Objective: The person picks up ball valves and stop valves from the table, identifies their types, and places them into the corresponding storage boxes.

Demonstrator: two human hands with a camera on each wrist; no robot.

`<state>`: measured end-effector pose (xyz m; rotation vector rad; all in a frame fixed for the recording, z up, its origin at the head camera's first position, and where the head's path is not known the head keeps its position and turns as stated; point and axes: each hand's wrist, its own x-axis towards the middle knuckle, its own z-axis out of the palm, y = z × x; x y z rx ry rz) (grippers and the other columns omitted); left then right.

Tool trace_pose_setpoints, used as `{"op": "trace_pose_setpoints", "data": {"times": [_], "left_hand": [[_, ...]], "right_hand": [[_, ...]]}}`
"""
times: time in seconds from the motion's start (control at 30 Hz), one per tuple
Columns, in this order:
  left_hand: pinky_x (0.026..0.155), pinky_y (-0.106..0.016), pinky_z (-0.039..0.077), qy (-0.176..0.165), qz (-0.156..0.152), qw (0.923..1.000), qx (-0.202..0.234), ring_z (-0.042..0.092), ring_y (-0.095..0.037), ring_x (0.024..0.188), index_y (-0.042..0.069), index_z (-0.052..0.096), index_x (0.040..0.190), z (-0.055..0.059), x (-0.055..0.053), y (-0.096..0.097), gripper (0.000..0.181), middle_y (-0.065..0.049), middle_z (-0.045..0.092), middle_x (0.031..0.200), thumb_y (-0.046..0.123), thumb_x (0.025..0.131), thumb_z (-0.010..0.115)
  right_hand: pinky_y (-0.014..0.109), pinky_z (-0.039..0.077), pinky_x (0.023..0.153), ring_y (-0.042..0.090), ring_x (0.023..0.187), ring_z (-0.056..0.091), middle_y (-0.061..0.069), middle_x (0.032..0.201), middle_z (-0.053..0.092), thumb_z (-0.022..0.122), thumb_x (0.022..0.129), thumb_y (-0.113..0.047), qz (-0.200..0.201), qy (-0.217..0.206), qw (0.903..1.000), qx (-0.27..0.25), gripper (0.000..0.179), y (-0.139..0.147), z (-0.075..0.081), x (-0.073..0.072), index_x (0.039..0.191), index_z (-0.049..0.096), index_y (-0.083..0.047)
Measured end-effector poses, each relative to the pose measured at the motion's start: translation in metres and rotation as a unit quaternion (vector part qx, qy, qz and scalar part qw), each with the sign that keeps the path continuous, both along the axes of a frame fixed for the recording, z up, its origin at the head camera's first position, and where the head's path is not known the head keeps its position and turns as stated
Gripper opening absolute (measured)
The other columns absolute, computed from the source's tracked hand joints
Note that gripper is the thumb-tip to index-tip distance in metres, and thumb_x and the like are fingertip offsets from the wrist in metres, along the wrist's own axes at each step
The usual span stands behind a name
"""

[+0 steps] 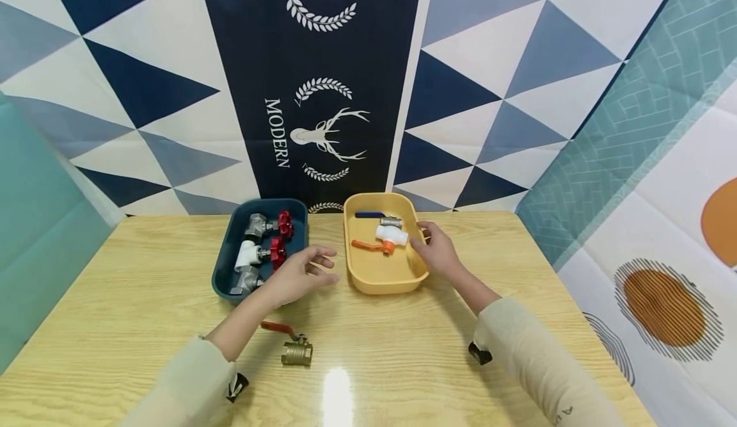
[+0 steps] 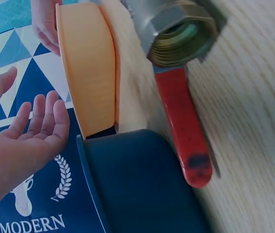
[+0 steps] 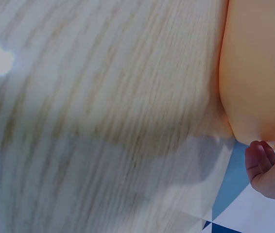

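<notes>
My right hand (image 1: 440,251) grips the right wall of a yellow plastic bin (image 1: 386,283), thumb over the rim and fingers outside; the right wrist view shows those curled fingers (image 3: 259,158) against the bin. Inside it lie a blue-handled metal ball valve (image 1: 390,221) and a white plastic valve (image 1: 393,235) with an orange handle (image 1: 368,246). My left hand (image 1: 296,276) hovers between the two bins, holding nothing, its fingers loosely bent. Below it on the table lies a brass ball valve (image 1: 297,353) with a red lever (image 2: 183,121).
A dark blue bin (image 1: 221,264) stands at the left, partly covered by my left forearm. It holds several valves with red round knobs (image 1: 278,251). Behind the wooden table (image 1: 144,324) hangs a patterned cloth (image 1: 322,43).
</notes>
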<state>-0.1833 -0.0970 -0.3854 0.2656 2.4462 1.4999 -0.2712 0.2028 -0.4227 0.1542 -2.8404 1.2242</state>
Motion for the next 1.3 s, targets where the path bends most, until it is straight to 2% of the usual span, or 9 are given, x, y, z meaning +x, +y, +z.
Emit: {"op": "trace_pose_setpoints", "data": {"times": [0.2, 0.33, 0.53, 0.73, 1.03, 1.3], "left_hand": [[0.081, -0.031, 0.05, 0.009, -0.032, 0.9994, -0.007, 0.058, -0.016, 0.093, 0.013, 0.053, 0.126, -0.005, 0.007, -0.007, 0.048, -0.013, 0.058, 0.118, 0.025, 0.083, 0.071], [0.082, -0.032, 0.051, 0.017, -0.059, 0.998, -0.015, 0.057, -0.017, 0.094, 0.01, 0.053, 0.125, -0.008, 0.013, -0.012, 0.047, -0.016, 0.057, 0.118, 0.024, 0.083, 0.07], [0.085, -0.034, 0.049, 0.007, -0.092, 0.9954, -0.027, 0.056, -0.021, 0.1, 0.009, 0.053, 0.125, -0.011, 0.023, -0.02, 0.047, -0.016, 0.056, 0.118, 0.026, 0.084, 0.069], [0.084, -0.034, 0.051, 0.014, -0.123, 0.9918, -0.034, 0.056, -0.027, 0.101, 0.005, 0.053, 0.123, -0.014, 0.032, -0.025, 0.045, -0.017, 0.056, 0.116, 0.024, 0.085, 0.069], [0.085, -0.036, 0.049, 0.0, -0.142, 0.9893, -0.035, 0.055, -0.029, 0.103, 0.003, 0.053, 0.122, -0.017, 0.037, -0.027, 0.045, -0.016, 0.056, 0.114, 0.023, 0.085, 0.068], [0.088, -0.045, 0.047, 0.009, -0.172, 0.9823, -0.073, 0.053, -0.029, 0.104, 0.003, 0.053, 0.122, -0.021, 0.04, -0.03, 0.047, -0.012, 0.057, 0.111, 0.025, 0.084, 0.069]], "right_hand": [[0.036, 0.047, 0.079, 0.03, 0.097, 0.053, 0.024, 0.112, 0.056, 0.056, 0.092, -0.018, -0.015, -0.001, 0.9998, -0.015, 0.052, -0.001, -0.004, 0.001, 0.137, 0.038, 0.002], [0.034, 0.046, 0.076, 0.029, 0.094, 0.054, 0.023, 0.11, 0.057, 0.055, 0.092, -0.015, -0.022, 0.004, 0.9996, -0.016, 0.05, -0.001, -0.007, 0.0, 0.137, 0.04, 0.002], [0.028, 0.045, 0.07, 0.026, 0.09, 0.052, 0.02, 0.108, 0.056, 0.05, 0.093, -0.012, -0.023, -0.001, 0.9996, -0.018, 0.046, -0.004, -0.009, 0.0, 0.137, 0.041, -0.001], [0.027, 0.044, 0.068, 0.025, 0.089, 0.051, 0.019, 0.107, 0.055, 0.048, 0.094, -0.012, -0.019, -0.004, 0.9996, -0.022, 0.046, -0.004, -0.01, -0.001, 0.138, 0.039, -0.002], [0.03, 0.045, 0.071, 0.027, 0.093, 0.052, 0.02, 0.11, 0.054, 0.048, 0.094, -0.011, -0.021, -0.006, 0.9997, -0.013, 0.047, -0.002, -0.009, -0.001, 0.139, 0.039, -0.002], [0.029, 0.045, 0.072, 0.026, 0.092, 0.052, 0.02, 0.109, 0.056, 0.049, 0.092, -0.01, -0.026, -0.003, 0.9996, -0.009, 0.047, -0.003, -0.008, -0.002, 0.138, 0.04, -0.003]]}}
